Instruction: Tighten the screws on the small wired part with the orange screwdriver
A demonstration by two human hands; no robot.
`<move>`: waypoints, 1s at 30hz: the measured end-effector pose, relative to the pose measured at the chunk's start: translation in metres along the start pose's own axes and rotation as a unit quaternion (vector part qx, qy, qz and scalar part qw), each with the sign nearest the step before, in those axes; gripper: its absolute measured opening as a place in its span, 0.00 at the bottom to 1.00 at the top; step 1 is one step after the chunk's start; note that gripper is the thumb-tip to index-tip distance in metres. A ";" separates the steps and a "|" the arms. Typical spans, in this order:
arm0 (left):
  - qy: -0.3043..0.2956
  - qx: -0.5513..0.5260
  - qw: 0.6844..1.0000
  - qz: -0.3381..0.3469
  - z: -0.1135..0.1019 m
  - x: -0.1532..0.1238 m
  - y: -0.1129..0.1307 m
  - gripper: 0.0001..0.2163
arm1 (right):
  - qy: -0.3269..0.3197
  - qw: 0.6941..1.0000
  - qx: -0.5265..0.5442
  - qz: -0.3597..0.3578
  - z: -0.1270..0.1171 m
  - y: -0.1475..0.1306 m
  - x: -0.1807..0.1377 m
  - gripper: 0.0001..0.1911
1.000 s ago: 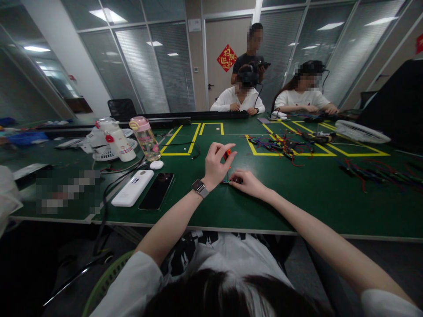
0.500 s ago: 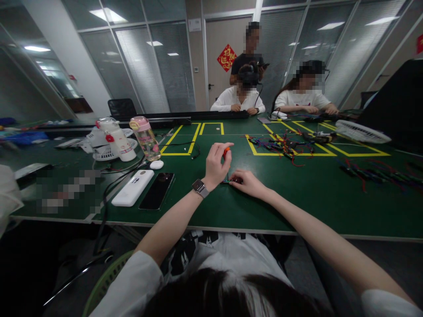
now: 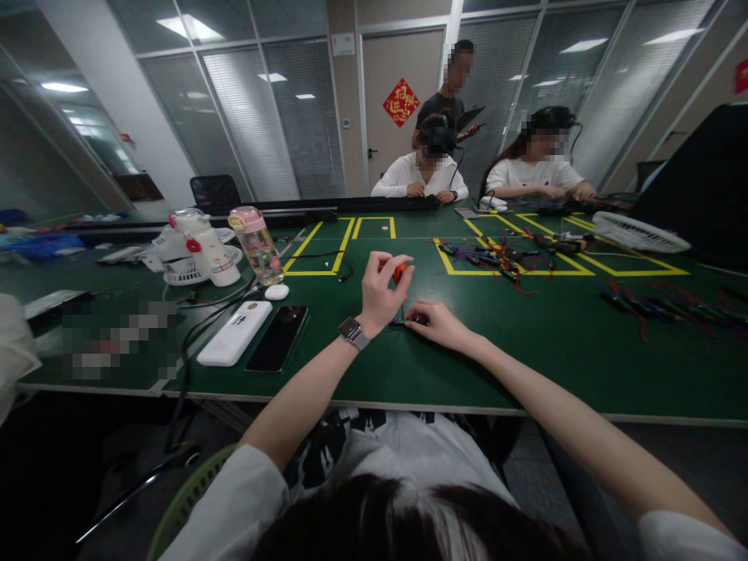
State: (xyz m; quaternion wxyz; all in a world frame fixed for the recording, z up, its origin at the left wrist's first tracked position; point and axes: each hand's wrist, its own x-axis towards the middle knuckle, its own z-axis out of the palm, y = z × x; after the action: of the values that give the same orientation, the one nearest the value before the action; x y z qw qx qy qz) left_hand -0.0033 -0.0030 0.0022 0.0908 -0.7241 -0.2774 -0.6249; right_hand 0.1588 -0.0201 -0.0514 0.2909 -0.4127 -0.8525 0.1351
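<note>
My left hand (image 3: 380, 291), with a watch on its wrist, is raised above the green table (image 3: 555, 351). Its fingertips pinch the orange handle of a small screwdriver (image 3: 399, 273) that stands upright. The tool's tip comes down on a small dark part (image 3: 404, 319) lying on the table. My right hand (image 3: 438, 324) rests flat-low on the table and its fingertips pinch that small part, holding it in place.
A white power bank (image 3: 234, 333) and a black phone (image 3: 276, 337) lie to the left. Two bottles (image 3: 257, 245) and a small fan stand beyond. A tangle of coloured wires (image 3: 502, 257) lies in a yellow-taped square. Two seated people and one standing person are across the table.
My left fingers have shifted round the orange handle, curling closer over it. The right hand has stayed put. The standing person at the back has moved slightly right.
</note>
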 end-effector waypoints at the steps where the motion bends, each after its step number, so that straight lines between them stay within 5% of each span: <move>1: -0.001 -0.001 1.000 -0.002 0.000 0.000 0.001 0.07 | 0.000 1.000 -0.002 -0.001 0.000 0.000 0.000 0.04; 10: -0.038 -0.031 0.999 -0.009 -0.002 0.000 0.004 0.11 | -0.001 1.000 0.000 -0.002 0.000 0.001 0.000 0.04; 30: -0.003 -0.013 1.000 0.004 0.001 -0.001 0.002 0.07 | -0.001 1.000 0.004 0.000 0.000 0.001 0.000 0.05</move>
State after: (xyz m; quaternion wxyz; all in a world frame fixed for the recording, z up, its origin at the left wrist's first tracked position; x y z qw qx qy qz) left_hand -0.0019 -0.0043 0.0019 0.0830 -0.7282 -0.2672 -0.6257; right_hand 0.1597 -0.0200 -0.0516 0.2920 -0.4115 -0.8521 0.1388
